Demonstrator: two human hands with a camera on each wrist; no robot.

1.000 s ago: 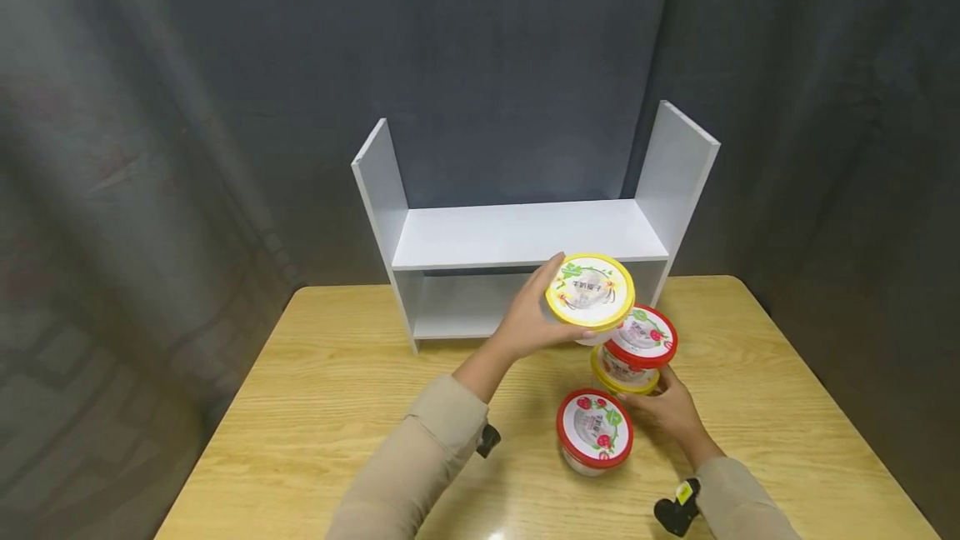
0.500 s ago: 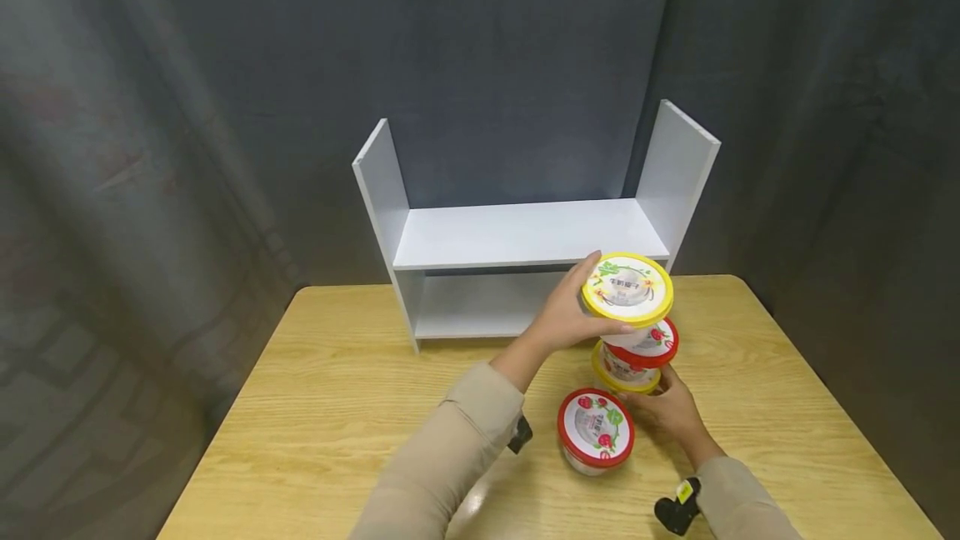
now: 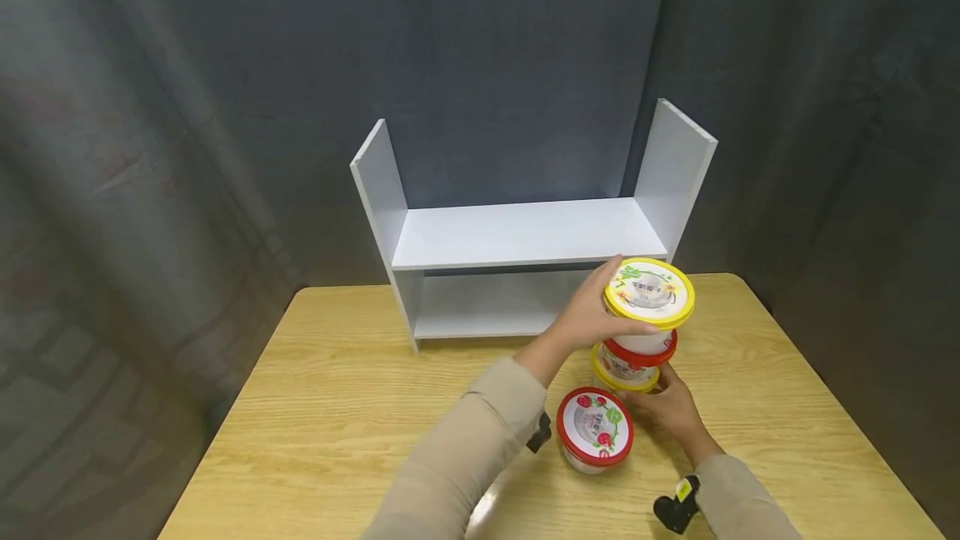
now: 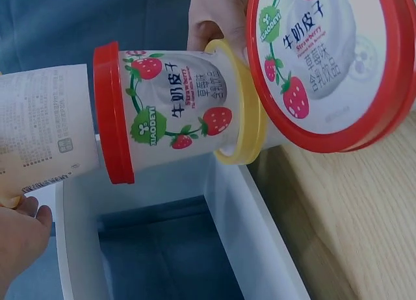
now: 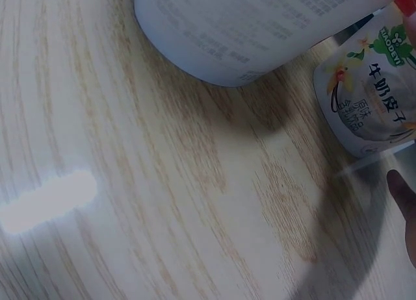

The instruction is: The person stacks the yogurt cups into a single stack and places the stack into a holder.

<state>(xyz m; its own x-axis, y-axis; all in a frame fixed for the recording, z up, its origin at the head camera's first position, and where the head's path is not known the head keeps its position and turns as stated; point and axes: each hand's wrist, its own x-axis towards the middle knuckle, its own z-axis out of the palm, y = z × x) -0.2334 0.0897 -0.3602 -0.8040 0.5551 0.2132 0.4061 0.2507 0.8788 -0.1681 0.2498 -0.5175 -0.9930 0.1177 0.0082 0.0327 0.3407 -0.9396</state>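
My left hand holds a yellow-lidded tub by its side, right over a red-lidded strawberry tub. The base of the held tub meets that red lid or hovers just off it; I cannot tell which. Beneath stands another yellow-lidded tub, which carries the strawberry tub. My right hand grips this bottom tub from the near right side, its fingers partly hidden. A separate red-lidded tub stands on the table in front of the stack.
Behind the stack stands a white two-level shelf with upright side panels. The wooden table spreads out to both sides. Grey curtains hang around the back and sides.
My left hand has carried the yellow-lidded tub to the right, from beside the stack to over the red lid. My right hand and the front tub have stayed in place.
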